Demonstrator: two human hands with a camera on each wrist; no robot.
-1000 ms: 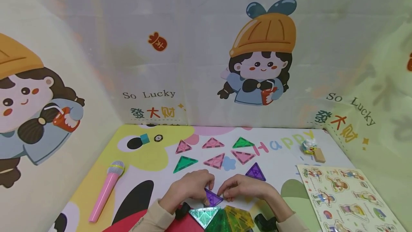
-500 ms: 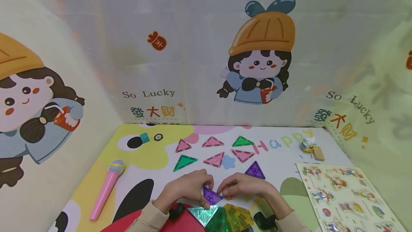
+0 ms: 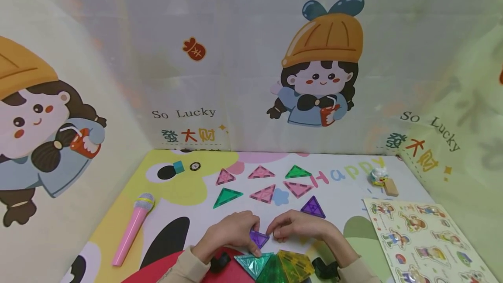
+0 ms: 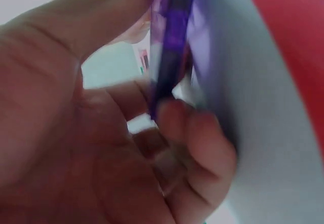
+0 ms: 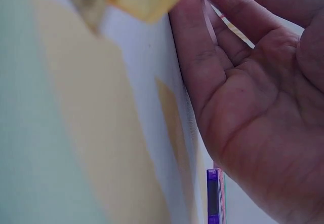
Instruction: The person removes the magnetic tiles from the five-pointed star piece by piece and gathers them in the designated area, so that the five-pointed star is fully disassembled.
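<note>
Small purple triangle tile [image 3: 259, 238], translucent, near front edge of mat [image 3: 346, 195], pinched by left hand [image 3: 232, 230]; right hand [image 3: 294, 227] fingertips curled at its right corner. Beyond: seven loose triangles — four pink, two green, one purple [image 3: 312, 207]. Open mat between rows

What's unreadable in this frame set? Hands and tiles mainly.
- Purple tile, head view: mostly covered by the left hand and right hand; which fingers of the right hand touch it cannot be told.
- Left wrist view: close and blurred; only the tile's edge shows.
- Joined tiles, head view: cut off by the bottom edge.
- Puzzle board: figures too small.
</note>
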